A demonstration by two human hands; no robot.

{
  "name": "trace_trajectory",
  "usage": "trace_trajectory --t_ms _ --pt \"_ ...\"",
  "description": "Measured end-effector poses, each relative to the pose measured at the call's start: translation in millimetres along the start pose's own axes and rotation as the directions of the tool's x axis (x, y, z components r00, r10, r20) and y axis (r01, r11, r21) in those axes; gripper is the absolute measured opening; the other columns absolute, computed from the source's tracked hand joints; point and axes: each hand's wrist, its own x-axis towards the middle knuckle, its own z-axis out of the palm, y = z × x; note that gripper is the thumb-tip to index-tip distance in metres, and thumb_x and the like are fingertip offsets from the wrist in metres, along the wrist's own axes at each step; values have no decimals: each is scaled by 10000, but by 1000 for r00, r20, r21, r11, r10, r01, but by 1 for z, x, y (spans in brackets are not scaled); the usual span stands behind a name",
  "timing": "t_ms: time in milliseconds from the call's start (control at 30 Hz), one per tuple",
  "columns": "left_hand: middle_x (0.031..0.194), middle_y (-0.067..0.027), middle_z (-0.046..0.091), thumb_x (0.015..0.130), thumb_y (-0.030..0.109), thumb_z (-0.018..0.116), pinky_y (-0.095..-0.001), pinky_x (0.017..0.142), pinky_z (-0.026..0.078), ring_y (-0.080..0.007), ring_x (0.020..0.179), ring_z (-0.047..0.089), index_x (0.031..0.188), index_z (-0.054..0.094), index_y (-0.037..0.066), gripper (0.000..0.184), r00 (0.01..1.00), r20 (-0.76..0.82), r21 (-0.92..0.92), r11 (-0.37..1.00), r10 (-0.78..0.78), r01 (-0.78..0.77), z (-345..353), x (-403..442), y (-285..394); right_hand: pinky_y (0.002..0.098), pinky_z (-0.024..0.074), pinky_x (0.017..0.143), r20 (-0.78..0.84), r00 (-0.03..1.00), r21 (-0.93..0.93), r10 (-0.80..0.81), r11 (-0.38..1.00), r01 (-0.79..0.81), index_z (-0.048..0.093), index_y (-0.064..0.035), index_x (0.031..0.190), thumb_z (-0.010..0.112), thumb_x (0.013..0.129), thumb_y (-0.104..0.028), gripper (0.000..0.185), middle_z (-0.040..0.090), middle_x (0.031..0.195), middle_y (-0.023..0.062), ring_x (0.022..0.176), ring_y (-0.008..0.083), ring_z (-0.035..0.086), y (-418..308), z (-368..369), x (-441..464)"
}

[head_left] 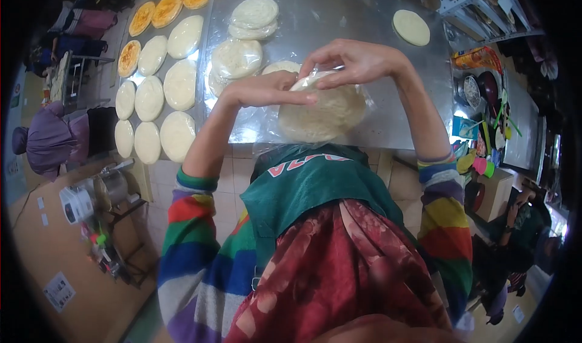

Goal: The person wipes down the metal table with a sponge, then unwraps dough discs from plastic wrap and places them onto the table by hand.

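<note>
A pale round pizza base (324,115) in a clear plastic bag (368,103) is held at the near edge of the metal table. My left hand (260,90) grips its upper left side, thumb stretched along the top and the other fingers mostly hidden behind. Bent over the upper edge, my right hand (357,64) pinches the bag with thumb and fingers. Just behind my hands, another pale base (282,67) is partly covered. Beside my left hand lie a wrapped stack of bases (236,58) and, farther back, a second stack (254,13).
The metal table (339,15) carries a single base (411,27) at its far right. On the left, a tray (202,46) holds rows of pale bases and several orange-topped ones (167,9). A shelf rack (479,3) and utensils stand right. Other people are at both sides.
</note>
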Motion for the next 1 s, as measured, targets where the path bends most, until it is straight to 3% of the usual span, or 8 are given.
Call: trace_trajectory --t_ms 33,100,200,300,433,567,700,1000 --pt "827 -66 598 831 554 580 -255 607 392 -115 716 520 1110 593 -10 629 1000 2 -104 994 17 -16 1 -3 14 337 422 921 -37 999 -18 2 1000 -3 575 -61 1192 624 865 -243 377 606 1132 83 1036 188 556 1 -1 2" --pt "974 -78 609 860 456 597 -266 688 448 -122 861 558 1162 542 -25 571 990 -125 -376 920 69 -112 13 8 -8 301 459 839 -231 964 88 131 990 -114 596 -64 1146 640 860 -236 336 619 1084 64 929 148 576 -2 1 -3" --pt "1015 -101 625 880 368 596 -269 746 487 -150 937 590 1187 530 -35 510 912 -406 -685 642 55 -344 32 6 -10 267 461 713 -849 528 -75 19 985 -157 634 -76 1069 648 850 -271 294 668 890 51 745 160 601 15 5 -24" --pt "1095 -119 605 863 238 627 -307 841 497 -180 1001 597 1266 440 -30 519 849 -521 -816 345 -91 -464 54 6 -21 277 463 716 -969 211 61 128 954 -295 644 -82 1028 658 841 -212 229 659 912 67 798 155 607 6 38 -55" --pt "1088 -112 606 837 152 638 -313 847 489 -174 980 599 1245 444 -31 488 807 -584 -790 288 -85 -541 82 12 -26 324 475 749 -982 161 27 99 918 -396 649 -95 1009 675 806 -154 214 634 994 68 905 199 602 1 108 -44" --pt "1064 -90 612 842 143 639 -301 850 454 -151 971 568 1217 481 -33 443 713 -692 -686 412 -113 -600 107 19 -1 344 463 782 -997 55 -68 -46 849 -524 653 -107 1007 686 781 -136 230 625 1033 59 934 241 585 18 126 -32" --pt "1065 -80 607 866 143 626 -291 847 437 -146 973 550 1190 509 -25 384 724 -690 -585 595 -9 -550 122 21 5 342 447 792 -994 64 -111 -91 804 -584 652 -110 964 690 761 -117 207 629 1025 24 921 225 580 28 130 -33" --pt "1027 -73 608 912 178 585 -281 820 439 -132 928 541 1187 518 -22 347 683 -726 -522 711 -81 -471 132 24 20 348 415 704 -994 61 -106 -88 756 -646 599 -108 826 688 721 -89 139 607 883 -12 843 197 569 34 130 -30"
